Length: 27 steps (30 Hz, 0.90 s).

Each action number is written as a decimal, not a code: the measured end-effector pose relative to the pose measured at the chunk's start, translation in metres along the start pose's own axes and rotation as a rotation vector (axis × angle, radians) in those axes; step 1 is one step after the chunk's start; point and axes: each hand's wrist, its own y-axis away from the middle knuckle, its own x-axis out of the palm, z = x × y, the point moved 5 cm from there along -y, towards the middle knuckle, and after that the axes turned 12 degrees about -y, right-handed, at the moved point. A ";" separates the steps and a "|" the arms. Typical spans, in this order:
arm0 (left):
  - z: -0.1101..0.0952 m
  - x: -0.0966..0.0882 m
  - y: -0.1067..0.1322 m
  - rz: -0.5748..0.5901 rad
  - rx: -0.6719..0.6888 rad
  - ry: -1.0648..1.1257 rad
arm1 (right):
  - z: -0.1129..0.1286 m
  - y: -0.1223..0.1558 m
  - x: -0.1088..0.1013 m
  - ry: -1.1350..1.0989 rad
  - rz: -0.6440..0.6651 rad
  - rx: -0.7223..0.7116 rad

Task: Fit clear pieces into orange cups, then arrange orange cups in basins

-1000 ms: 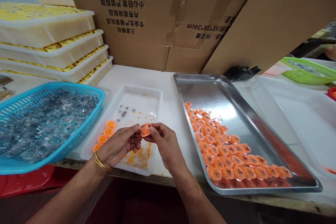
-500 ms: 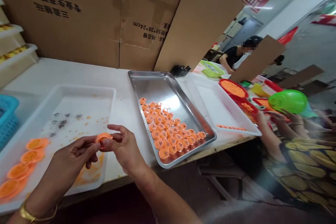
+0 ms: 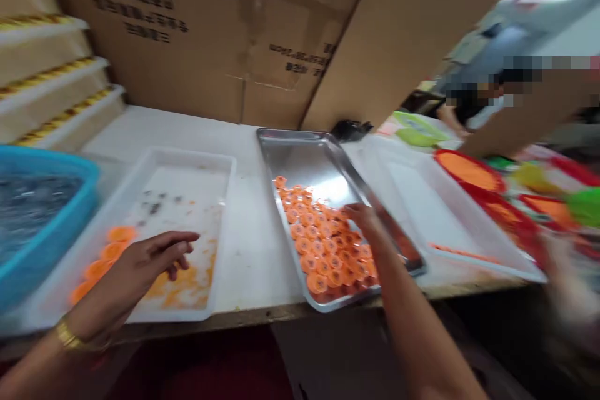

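Observation:
My left hand [image 3: 145, 260] hovers over the white plastic tray [image 3: 220, 225] with its fingers stretched out and nothing in them. Several orange cups [image 3: 105, 256] lie at that tray's left end, near orange crumbs. My right hand [image 3: 363, 217] reaches over the steel tray [image 3: 290, 153] and rests among the rows of orange sealed cups [image 3: 323, 250]; its fingers are blurred and partly hidden, so I cannot tell what they hold.
A blue basket [image 3: 42, 225] of clear pieces stands at the left, stacked white trays [image 3: 51, 75] behind it. Cardboard boxes [image 3: 234, 25] wall the back. A second white tray [image 3: 445, 212] and red dishes [image 3: 469, 172] lie right, where another person sits.
My hands have parted. The right hand moved from in front of me to the steel tray with the orange cup it held; the left hand opened over the white tray. The view swung.

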 end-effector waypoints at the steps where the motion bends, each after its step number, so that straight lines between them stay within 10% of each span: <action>1: -0.003 -0.008 0.000 -0.032 0.020 0.034 | -0.005 0.001 0.004 0.004 0.043 0.041; 8: 0.009 -0.090 -0.022 -0.463 0.060 -0.425 | -0.003 -0.021 0.012 0.209 0.087 0.046; 13: 0.008 -0.058 -0.075 -0.234 0.195 -1.047 | 0.082 0.061 0.066 0.053 0.250 -0.297; 20: 0.009 -0.032 -0.129 -0.146 0.256 -1.069 | 0.148 0.212 0.187 -0.078 0.914 -0.647; 27: 0.011 -0.048 -0.124 -0.112 0.240 -0.806 | 0.175 0.270 0.262 0.178 1.169 -0.717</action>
